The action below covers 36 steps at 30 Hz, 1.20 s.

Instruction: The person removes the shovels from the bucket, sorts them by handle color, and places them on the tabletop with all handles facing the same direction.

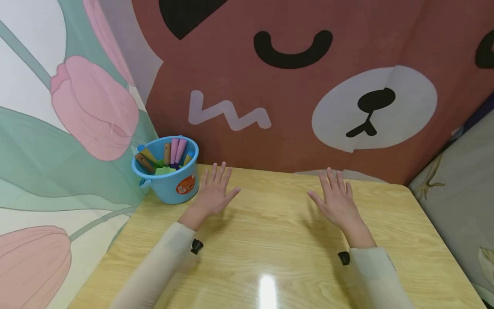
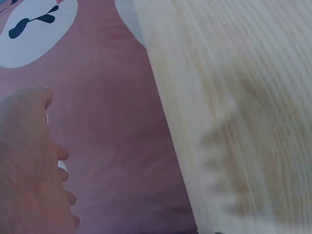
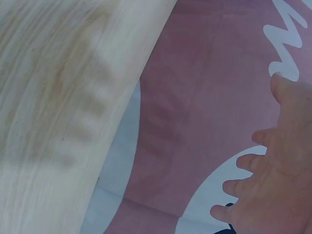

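Note:
My left hand [image 1: 212, 195] hovers over the far left of the wooden table [image 1: 266, 223], fingers straight and spread, holding nothing. Just left of it stands a light blue bucket [image 1: 170, 186]. Tools with pink handles [image 1: 178, 150], brown handles [image 1: 144, 163] and some yellow and green parts poke out of the bucket. On the right side my right hand [image 1: 339, 204] is also spread with straight fingers and nothing in it. Shadows of both hands fall on the tabletop. In the wrist views each hand [image 2: 31, 161] [image 3: 282, 170] shows bare, apart from any object.
A brown cloth with a bear face [image 1: 289, 94] hangs behind the table's far edge. Tulip-patterned fabric [image 1: 96, 107] covers the left side. Grey fabric [image 1: 459, 201] lies beyond the right edge. A light reflection [image 1: 267, 292] shows on the near tabletop.

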### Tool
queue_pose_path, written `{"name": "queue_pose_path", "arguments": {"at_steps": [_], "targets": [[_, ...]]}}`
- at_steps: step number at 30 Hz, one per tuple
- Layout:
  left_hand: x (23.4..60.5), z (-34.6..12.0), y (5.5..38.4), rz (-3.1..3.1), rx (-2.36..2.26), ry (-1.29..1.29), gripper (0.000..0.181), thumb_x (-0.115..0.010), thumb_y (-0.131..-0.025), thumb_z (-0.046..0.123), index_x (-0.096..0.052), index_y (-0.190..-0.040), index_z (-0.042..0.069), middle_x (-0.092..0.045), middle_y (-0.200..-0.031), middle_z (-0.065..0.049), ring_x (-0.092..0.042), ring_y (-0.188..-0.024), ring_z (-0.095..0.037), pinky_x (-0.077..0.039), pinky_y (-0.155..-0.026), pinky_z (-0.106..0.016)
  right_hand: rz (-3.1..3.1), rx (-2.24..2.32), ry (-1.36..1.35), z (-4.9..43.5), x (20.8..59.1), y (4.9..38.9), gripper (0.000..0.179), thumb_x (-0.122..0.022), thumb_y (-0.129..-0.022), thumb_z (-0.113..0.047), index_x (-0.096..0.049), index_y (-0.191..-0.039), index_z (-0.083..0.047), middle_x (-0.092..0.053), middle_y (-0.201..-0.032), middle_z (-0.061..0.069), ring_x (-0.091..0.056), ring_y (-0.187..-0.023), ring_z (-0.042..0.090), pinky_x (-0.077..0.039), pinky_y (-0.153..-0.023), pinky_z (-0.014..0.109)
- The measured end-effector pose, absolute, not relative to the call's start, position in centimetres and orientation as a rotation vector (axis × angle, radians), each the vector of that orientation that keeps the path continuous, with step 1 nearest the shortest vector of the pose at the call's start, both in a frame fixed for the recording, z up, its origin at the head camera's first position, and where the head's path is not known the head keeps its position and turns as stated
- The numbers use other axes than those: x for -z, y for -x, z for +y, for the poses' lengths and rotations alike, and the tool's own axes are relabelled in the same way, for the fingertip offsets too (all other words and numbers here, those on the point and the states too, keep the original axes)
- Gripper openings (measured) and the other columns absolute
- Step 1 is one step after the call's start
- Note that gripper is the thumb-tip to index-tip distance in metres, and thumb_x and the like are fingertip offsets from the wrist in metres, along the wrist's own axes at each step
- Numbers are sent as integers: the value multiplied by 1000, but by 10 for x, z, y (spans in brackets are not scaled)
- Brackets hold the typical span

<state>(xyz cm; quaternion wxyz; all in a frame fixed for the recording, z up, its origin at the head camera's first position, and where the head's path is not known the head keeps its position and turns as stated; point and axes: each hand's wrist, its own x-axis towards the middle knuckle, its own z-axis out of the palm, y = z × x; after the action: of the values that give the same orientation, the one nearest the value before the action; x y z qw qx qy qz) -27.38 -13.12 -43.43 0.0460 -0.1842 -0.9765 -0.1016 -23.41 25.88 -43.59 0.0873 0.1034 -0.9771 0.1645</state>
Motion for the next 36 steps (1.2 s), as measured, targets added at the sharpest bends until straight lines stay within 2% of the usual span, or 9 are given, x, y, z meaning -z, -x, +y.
{"name": "queue_pose_path", "arguments": {"at_steps": [11,19,24,27,36], "targets": [[421,-159,273,-2951,231,507,82,-24,-103,66,-9,-165,15,4,-171,-9,7,-156,-35,3,-125,-55,-2910,-490,-345,244,424,244,83,-34,-104,-62,-9,-164,-11,-1,-169,22,10,-154,43,0,-116,73],[411,-174,267,-2958,297,486,82,-28,-103,64,-11,-164,13,3,-171,-10,16,-155,-31,7,-124,-54,-2929,-509,-376,229,417,250,82,-35,-103,-63,-10,-164,-13,1,-169,19,10,-154,42,-1,-115,74],[408,-182,264,-2937,257,490,82,-28,-104,64,-12,-164,10,1,-171,-13,11,-156,-35,4,-125,-53,-2920,-492,-389,220,414,252,83,-35,-103,-64,-11,-164,-13,-1,-169,20,9,-155,42,-1,-117,72],[406,-186,262,-2915,233,490,80,-33,-105,60,-15,-163,7,-1,-170,-15,6,-156,-39,1,-125,-55,-2905,-505,-408,215,411,253,83,-35,-103,-63,-12,-164,-13,-1,-170,18,8,-155,41,0,-117,71],[399,-205,261,-2889,218,452,82,-32,-104,61,-16,-163,6,-5,-170,-17,11,-155,-36,1,-124,-57,-2903,-528,-455,201,405,258,82,-35,-103,-64,-11,-165,-15,2,-170,14,10,-155,39,2,-119,68]]}}
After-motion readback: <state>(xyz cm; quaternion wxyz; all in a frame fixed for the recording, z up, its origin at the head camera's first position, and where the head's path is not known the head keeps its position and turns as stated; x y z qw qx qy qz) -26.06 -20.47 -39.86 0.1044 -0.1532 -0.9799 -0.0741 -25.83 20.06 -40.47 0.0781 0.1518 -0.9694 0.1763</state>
